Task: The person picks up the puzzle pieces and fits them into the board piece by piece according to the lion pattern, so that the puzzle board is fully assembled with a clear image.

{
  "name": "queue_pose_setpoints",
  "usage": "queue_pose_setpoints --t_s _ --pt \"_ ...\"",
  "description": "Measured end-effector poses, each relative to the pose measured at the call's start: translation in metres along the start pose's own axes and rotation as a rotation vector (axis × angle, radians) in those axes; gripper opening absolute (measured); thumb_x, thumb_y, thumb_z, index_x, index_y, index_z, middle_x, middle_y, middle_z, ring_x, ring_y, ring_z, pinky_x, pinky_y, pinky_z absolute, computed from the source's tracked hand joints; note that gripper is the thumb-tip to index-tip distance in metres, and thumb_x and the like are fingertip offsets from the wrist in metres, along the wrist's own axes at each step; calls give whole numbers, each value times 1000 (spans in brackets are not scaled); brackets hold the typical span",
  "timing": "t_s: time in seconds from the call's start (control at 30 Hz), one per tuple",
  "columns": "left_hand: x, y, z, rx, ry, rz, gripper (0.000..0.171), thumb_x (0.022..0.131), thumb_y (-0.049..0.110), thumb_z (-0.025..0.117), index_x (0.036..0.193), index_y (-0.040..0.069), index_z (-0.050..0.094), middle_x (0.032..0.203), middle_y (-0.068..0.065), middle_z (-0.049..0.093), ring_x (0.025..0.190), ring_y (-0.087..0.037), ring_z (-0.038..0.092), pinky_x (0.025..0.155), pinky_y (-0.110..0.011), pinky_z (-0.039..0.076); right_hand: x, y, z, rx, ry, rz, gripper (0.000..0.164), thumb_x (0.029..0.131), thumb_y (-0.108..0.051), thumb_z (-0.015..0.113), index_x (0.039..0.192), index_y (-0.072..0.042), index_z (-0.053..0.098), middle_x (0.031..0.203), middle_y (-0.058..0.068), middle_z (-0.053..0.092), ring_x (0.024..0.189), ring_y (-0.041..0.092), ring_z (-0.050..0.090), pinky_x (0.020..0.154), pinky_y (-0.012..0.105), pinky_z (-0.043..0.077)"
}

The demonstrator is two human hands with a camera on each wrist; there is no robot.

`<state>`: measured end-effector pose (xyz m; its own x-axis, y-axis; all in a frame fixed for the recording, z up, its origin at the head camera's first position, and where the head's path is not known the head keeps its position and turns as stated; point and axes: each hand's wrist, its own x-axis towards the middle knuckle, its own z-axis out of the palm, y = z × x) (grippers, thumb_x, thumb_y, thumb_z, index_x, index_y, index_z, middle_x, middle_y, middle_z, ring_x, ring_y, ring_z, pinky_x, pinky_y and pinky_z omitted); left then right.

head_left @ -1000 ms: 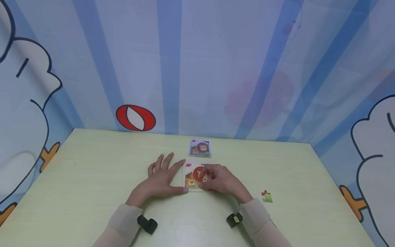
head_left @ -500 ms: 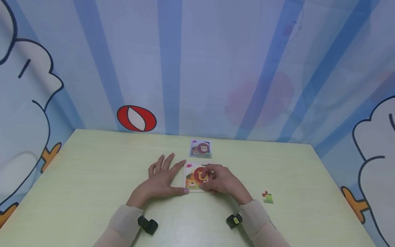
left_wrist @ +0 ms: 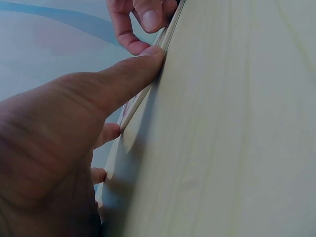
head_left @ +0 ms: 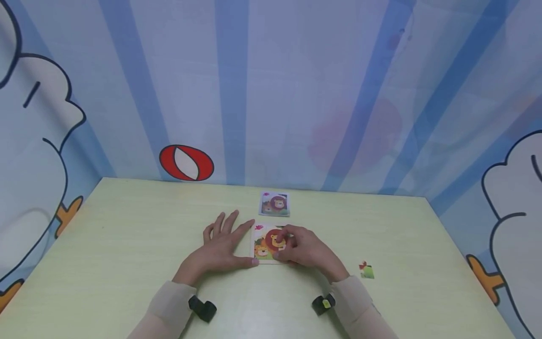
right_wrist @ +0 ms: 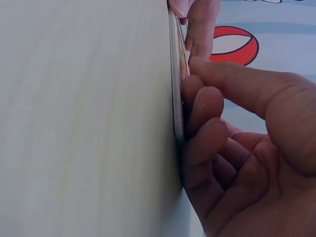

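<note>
A square, flat lion puzzle (head_left: 264, 247) lies in its pale frame at the middle of the table. My left hand (head_left: 220, 249) is spread beside it, with the thumb at the near left corner and the index fingertip at the far left corner. My right hand (head_left: 308, 247) covers the puzzle's right side. Its thumb and index finger pinch a puzzle piece at the lion's face, mostly hidden by the fingers. In the right wrist view the other fingers of that hand (right_wrist: 205, 140) curl by the frame's edge. From the left wrist, the left thumb (left_wrist: 133, 74) touches the frame's edge.
Behind the puzzle lies a small picture card (head_left: 274, 204) with the same lion scene. One loose puzzle piece (head_left: 366, 270), green and red, lies right of my right wrist. A printed blue cloth (head_left: 279, 94) stands along the back edge of the table (head_left: 127, 226).
Both hands stay almost still. Under my right fingertips, the lion's face looks slightly shifted and shows more fully than a second ago.
</note>
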<state>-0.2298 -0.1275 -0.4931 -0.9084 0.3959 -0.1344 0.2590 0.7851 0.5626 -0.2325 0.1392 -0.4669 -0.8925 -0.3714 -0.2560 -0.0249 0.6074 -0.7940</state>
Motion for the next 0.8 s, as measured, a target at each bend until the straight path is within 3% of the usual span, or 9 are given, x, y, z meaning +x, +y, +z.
queue_pose_setpoints --t_s 0.27,0.47,0.8 --pt "-2 2 -4 18 -6 6 100 86 60 81 169 28 35 182 -18 7 167 -51 -6 127 -76 3 -4 10 -6 93 -11 -38 35 96 -29 81 124 -10 71 77 2 71 66 14 62 69 29 51" --pt "-1 3 -4 22 -4 4 100 86 60 80 169 28 35 182 -17 7 167 -50 -5 127 -76 4 -14 15 -12 88 58 0 28 98 -26 78 123 -14 74 93 4 78 71 17 67 71 30 53" --pt "-3 5 -5 17 -6 0 100 86 59 81 169 28 35 182 -17 7 167 -51 -5 127 -76 4 -33 28 -27 113 173 50 27 99 -25 77 123 -12 74 110 7 76 72 19 67 66 31 53"
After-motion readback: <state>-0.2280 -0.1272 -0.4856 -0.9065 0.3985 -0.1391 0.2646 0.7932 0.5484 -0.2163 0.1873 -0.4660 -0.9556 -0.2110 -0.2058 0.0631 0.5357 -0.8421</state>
